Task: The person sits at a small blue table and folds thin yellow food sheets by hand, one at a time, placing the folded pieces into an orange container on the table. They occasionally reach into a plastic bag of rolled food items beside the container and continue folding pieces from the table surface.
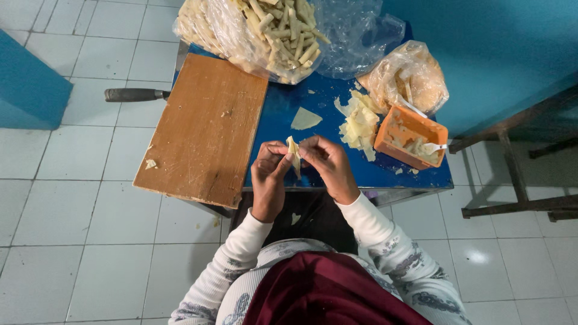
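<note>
I am looking down at a small pale wrapper point(294, 155), thin and triangular, being pinched between both hands just above the near edge of a blue table point(283, 114). My left hand point(269, 174) is closing thumb and fingertips narrowly on the wrapper's left side, and my right hand point(328, 165) is gripping its right side the same way, so the piece is standing upright between them.

Just beyond the hands, a single loose wrapper sheet point(304, 118) is lying flat near the middle of the table. To its right, a ragged stack of wrappers point(360, 123) is sitting beside an orange tub point(409, 135) at the near right corner, with a white spoon point(435, 147) resting in it. A crumpled plastic bag point(412, 75) is lying behind the tub. At the far edge, a large clear bag of finished pale rolls point(259, 30) is spilling open. A wooden board point(205, 129) is overhanging the table's left edge, and a dark handle point(133, 94) is poking out past it over the tiled floor point(66, 180).

I judge the sheet fragile: pressing too hard could tear it. The hands are working right at the near edge, so a slip could drop the piece onto the lap or floor.
</note>
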